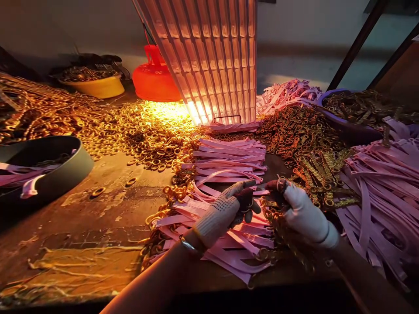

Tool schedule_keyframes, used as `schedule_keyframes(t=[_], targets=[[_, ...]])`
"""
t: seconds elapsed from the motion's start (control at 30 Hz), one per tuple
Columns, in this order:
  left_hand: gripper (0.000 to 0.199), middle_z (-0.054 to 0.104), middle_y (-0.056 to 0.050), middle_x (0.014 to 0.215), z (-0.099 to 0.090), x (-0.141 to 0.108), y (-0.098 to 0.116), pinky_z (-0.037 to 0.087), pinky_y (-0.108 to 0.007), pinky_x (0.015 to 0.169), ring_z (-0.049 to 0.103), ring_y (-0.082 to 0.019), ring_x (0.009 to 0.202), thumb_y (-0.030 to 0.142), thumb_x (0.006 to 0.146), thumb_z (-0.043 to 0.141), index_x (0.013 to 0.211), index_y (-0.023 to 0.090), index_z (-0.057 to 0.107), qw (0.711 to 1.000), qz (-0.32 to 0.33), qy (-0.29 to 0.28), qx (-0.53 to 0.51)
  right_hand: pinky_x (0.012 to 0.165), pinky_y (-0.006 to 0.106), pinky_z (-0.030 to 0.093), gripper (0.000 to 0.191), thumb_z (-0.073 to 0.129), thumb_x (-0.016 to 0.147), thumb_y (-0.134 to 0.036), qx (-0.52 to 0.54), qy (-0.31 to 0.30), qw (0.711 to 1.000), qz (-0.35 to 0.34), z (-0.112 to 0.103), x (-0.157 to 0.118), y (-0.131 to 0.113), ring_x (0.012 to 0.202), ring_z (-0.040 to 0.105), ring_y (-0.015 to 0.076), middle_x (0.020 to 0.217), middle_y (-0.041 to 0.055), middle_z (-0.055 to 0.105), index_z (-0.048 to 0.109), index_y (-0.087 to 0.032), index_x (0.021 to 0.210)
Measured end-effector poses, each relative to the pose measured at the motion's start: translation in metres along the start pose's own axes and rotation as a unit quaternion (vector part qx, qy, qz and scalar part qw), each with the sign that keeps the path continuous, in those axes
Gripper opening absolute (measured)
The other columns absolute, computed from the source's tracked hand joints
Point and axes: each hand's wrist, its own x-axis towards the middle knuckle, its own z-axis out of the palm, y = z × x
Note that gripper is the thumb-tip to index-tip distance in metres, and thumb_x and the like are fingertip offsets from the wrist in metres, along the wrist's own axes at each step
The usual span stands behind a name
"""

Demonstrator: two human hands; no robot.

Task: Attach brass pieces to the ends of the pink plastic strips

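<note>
My left hand (pixel 229 207), in a whitish knit glove with dark fingertips, is over a pile of pink straps (pixel 229 168). Its index finger reaches toward my right hand, while the other fingers curl; a thin ring-like glint shows among them, too dark to identify. Close by on the right, my right hand (pixel 303 213) wears a white glove with dark fingertips. Its thumb and fingers are pressed together, with a tiny shiny bit at the tips that I cannot name. Beneath the hands, several straps end in gold-coloured rings and metal fittings (pixel 275 213).
Gold rings (pixel 160 144) heap up behind on the left, metal fittings (pixel 297 135) on the right. More pink straps (pixel 389 179) lie far right. A dark basin (pixel 81 159), a yellow basin (pixel 101 87), a purple basin (pixel 330 97), a red lamp (pixel 155 78) and a ribbed panel (pixel 216 56) surround the work.
</note>
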Motion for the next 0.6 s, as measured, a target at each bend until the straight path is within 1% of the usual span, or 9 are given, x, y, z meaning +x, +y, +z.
schedule_keyframes(t=[0.07,0.17,0.23,0.3,0.4,0.47,0.5,0.57,0.6], targets=[[0.067,0.068,-0.006,0.072,0.005,0.005,-0.001,0.031,-0.016,0.039,0.054,-0.01,0.048,0.05,0.083,0.064,0.139,0.014,0.052,1.0,0.01,-0.025,0.007,0.094,0.037,0.053,0.046,0.05,0.082,-0.008,0.045,-0.026,0.998,0.029,0.009,0.012,-0.013,0.101,0.067,0.0222,0.11,0.0088,0.072,0.062,-0.02,0.125],[0.059,0.064,-0.002,0.068,0.004,0.015,-0.01,0.038,-0.018,0.04,0.051,-0.009,0.044,0.043,0.089,0.057,0.143,0.017,0.052,0.999,0.027,-0.039,0.02,0.091,0.036,0.054,0.039,0.056,0.084,-0.014,0.162,-0.069,0.983,0.057,0.019,0.025,-0.022,0.098,0.067,0.0213,0.105,0.006,0.073,0.065,-0.021,0.121],[0.059,0.063,-0.001,0.07,-0.001,0.021,-0.018,0.04,-0.018,0.04,0.051,-0.009,0.045,0.038,0.093,0.053,0.149,0.021,0.046,0.997,0.047,-0.035,0.047,0.093,0.037,0.054,0.039,0.058,0.083,-0.016,0.233,-0.087,0.966,0.073,0.024,0.028,-0.023,0.098,0.066,0.0207,0.105,0.0046,0.073,0.064,-0.021,0.121],[0.062,0.063,0.0,0.071,-0.006,0.024,-0.025,0.042,-0.018,0.041,0.051,-0.009,0.046,0.036,0.095,0.051,0.154,0.023,0.038,0.993,0.075,-0.02,0.084,0.093,0.037,0.054,0.041,0.063,0.08,-0.018,0.269,-0.095,0.954,0.095,0.029,0.029,-0.022,0.097,0.066,0.0204,0.104,0.004,0.072,0.063,-0.02,0.122],[0.065,0.062,0.001,0.071,-0.008,0.023,-0.028,0.042,-0.018,0.043,0.049,-0.007,0.044,0.038,0.096,0.052,0.157,0.023,0.033,0.99,0.094,-0.003,0.102,0.082,0.034,0.056,0.048,0.07,0.076,-0.022,0.329,-0.098,0.93,0.134,0.038,0.028,-0.023,0.084,0.065,0.0186,0.096,0.0021,0.071,0.06,-0.02,0.123],[0.06,0.06,0.002,0.065,-0.008,0.021,-0.026,0.036,-0.016,0.04,0.045,-0.007,0.042,0.044,0.096,0.052,0.151,0.021,0.042,0.996,0.071,-0.005,0.062,0.072,0.029,0.055,0.044,0.073,0.074,-0.025,0.37,-0.068,0.912,0.16,0.042,0.028,-0.025,0.074,0.061,0.0156,0.088,-0.0007,0.067,0.06,-0.02,0.116],[0.056,0.057,0.003,0.06,-0.007,0.02,-0.024,0.032,-0.016,0.037,0.042,-0.007,0.04,0.047,0.096,0.052,0.144,0.019,0.05,0.998,0.054,-0.009,0.031,0.068,0.027,0.053,0.038,0.074,0.074,-0.026,0.383,-0.038,0.906,0.176,0.042,0.029,-0.027,0.07,0.057,0.0137,0.083,-0.0023,0.064,0.06,-0.02,0.109],[0.047,0.053,0.003,0.054,-0.008,0.018,-0.024,0.024,-0.016,0.034,0.034,-0.005,0.036,0.05,0.094,0.053,0.123,0.014,0.064,0.999,0.026,-0.017,-0.035,0.063,0.023,0.048,0.029,0.077,0.071,-0.028,0.387,0.032,0.897,0.21,0.041,0.031,-0.03,0.065,0.05,0.0107,0.076,-0.0049,0.057,0.058,-0.02,0.092],[0.043,0.054,0.002,0.054,-0.009,0.018,-0.024,0.023,-0.015,0.034,0.033,-0.004,0.036,0.049,0.093,0.055,0.113,0.013,0.066,0.997,0.016,-0.018,-0.07,0.061,0.022,0.046,0.03,0.079,0.069,-0.029,0.388,0.06,0.892,0.226,0.04,0.033,-0.031,0.065,0.046,0.01,0.074,-0.0058,0.053,0.056,-0.02,0.087]])
